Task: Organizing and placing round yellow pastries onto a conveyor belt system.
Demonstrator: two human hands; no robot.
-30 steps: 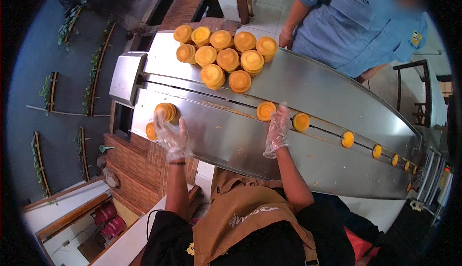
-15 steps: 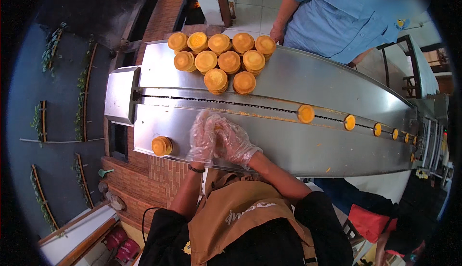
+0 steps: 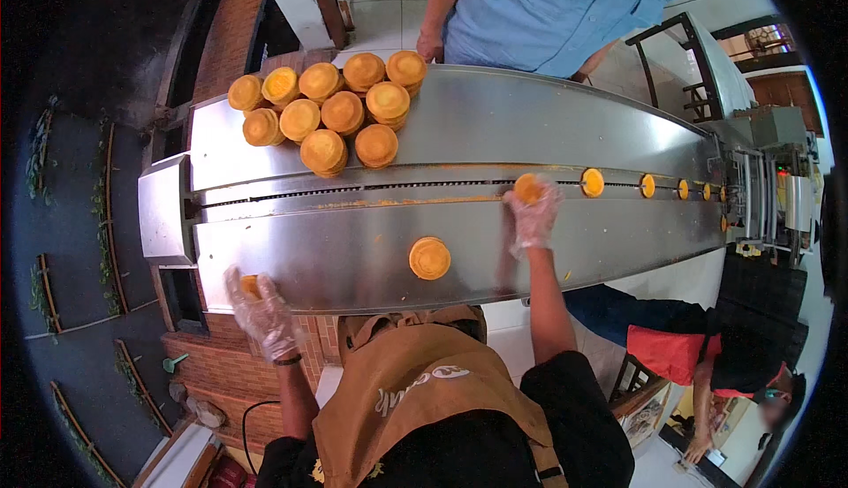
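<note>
Stainless steel conveyor table (image 3: 565,126) ran beside brick flooring. At its near edge the gloved left hand (image 3: 261,313) gripped a small cake (image 3: 250,285). On its centre track the right hand (image 3: 533,212) pinched another cake (image 3: 528,189).

Round golden cakes (image 3: 528,189) on steel conveyor (image 3: 353,249)

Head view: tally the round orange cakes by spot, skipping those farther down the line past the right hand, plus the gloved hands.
Round orange cake tops in the far cluster: 11
Lone cake on the near steel surface: 1
Cake in the left hand: 1
Cake at the right hand: 1
Clear-gloved hands: 2
Total: 16
</note>
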